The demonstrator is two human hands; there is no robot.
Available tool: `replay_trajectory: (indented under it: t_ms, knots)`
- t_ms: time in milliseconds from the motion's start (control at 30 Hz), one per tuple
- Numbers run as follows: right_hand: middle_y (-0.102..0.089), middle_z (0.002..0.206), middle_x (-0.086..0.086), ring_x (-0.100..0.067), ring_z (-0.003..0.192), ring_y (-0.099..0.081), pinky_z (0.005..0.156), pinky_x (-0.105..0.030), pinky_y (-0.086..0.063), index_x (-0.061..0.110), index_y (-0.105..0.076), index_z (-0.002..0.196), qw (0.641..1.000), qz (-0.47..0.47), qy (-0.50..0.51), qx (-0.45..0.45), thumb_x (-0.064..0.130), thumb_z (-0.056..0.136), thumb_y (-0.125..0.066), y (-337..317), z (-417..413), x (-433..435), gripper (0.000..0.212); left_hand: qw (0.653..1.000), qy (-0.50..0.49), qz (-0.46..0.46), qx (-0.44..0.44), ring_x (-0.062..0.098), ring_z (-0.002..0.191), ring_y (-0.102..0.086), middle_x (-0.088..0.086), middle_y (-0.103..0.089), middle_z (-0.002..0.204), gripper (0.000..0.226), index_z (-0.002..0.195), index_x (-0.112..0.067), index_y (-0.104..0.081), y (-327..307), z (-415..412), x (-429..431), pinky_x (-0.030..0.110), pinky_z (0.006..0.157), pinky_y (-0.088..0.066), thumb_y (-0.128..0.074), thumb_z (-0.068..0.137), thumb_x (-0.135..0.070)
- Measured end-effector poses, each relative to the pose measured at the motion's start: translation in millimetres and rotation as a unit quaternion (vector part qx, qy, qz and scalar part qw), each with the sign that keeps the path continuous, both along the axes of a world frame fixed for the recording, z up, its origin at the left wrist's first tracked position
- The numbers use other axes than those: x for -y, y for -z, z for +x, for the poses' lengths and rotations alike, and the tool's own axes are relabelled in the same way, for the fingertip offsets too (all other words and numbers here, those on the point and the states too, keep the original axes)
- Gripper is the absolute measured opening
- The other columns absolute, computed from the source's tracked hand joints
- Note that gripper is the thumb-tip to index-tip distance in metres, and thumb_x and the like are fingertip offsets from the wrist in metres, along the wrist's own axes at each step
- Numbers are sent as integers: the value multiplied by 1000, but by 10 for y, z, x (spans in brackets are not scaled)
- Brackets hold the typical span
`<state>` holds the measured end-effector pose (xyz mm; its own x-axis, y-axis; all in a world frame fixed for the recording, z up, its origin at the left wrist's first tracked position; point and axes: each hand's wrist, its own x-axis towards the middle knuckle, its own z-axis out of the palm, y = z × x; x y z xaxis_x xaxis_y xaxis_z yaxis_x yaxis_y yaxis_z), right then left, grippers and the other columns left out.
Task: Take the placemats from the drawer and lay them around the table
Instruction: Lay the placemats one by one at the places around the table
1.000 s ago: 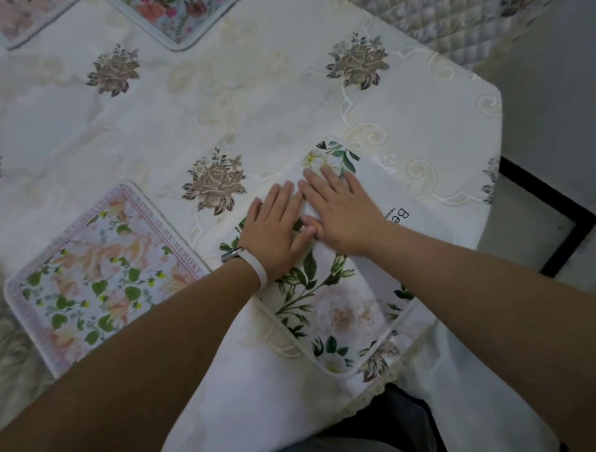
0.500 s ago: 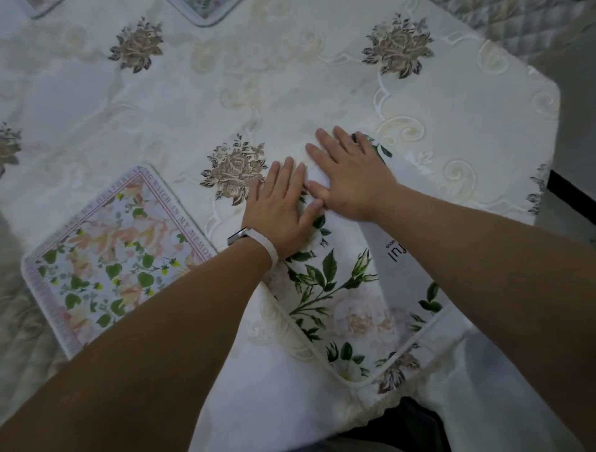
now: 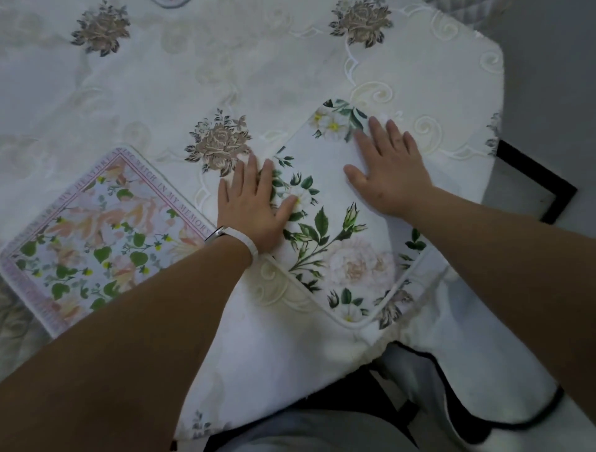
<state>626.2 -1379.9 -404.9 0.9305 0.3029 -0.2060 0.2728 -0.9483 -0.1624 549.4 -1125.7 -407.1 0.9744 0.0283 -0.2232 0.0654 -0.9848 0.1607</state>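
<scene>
A white placemat with green leaves and pale flowers point(image 3: 335, 251) lies flat near the table's front right corner. My left hand point(image 3: 251, 209), a white band on its wrist, rests palm down on the mat's left edge. My right hand point(image 3: 387, 171) presses flat on the mat's far right part. Both hands have fingers spread and hold nothing. A second placemat with a pink border and peach flowers point(image 3: 100, 235) lies to the left on the table. A corner of a third mat point(image 3: 171, 2) shows at the top edge.
The table point(image 3: 167, 90) wears a white embroidered cloth with brown rose motifs. Its right edge drops to a grey floor with a black line point(image 3: 541, 174). A white chair seat with dark trim point(image 3: 490, 387) sits below the front edge.
My hands were together on the white mat's far part; they have slid apart, left hand to the left edge, right hand to the right. The mat now lies fully flat.
</scene>
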Motion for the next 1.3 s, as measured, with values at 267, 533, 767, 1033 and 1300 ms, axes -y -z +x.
replay_trajectory:
  t_ms: [267,533,767,1033,1300]
  knots:
    - [2,164,-7,-29,150,4,120,-49,0,24,-6,156,997,-6,75,-5,61,96,-20,-19,-859,112,72,999,42,3,2,23,148,12,4,9,163,82,155,-21,1,-33,-484,37,46,118,4,-11,90,-71]
    - [-5,164,-11,-33,150,-3,119,-53,-3,19,-13,155,997,-10,72,-7,56,96,-21,-57,-1770,-290,70,990,140,-16,-15,25,147,18,5,14,162,66,154,-23,5,-49,-1124,283,46,117,8,-15,99,-52]
    - [-14,163,-4,-27,150,-12,120,-50,-7,18,-21,154,999,4,35,-12,46,97,-20,-63,-2176,-596,63,962,270,-20,-22,17,147,15,-1,10,161,71,154,-17,1,-53,-1417,369,41,118,11,-8,89,-44]
    - [-15,163,0,-24,150,-11,120,-46,-6,22,-20,154,999,2,35,-19,55,97,-27,-35,-1788,-296,66,935,355,-11,-19,13,148,7,-3,1,162,65,155,-20,-5,-89,-797,365,41,119,4,-10,96,-49]
    - [-8,164,1,-23,150,-5,120,-45,-3,21,-17,155,997,5,80,-1,51,99,-24,3,-1029,251,64,934,358,11,1,18,149,9,-2,7,163,64,153,-25,6,-19,61,969,47,119,0,-6,97,-53]
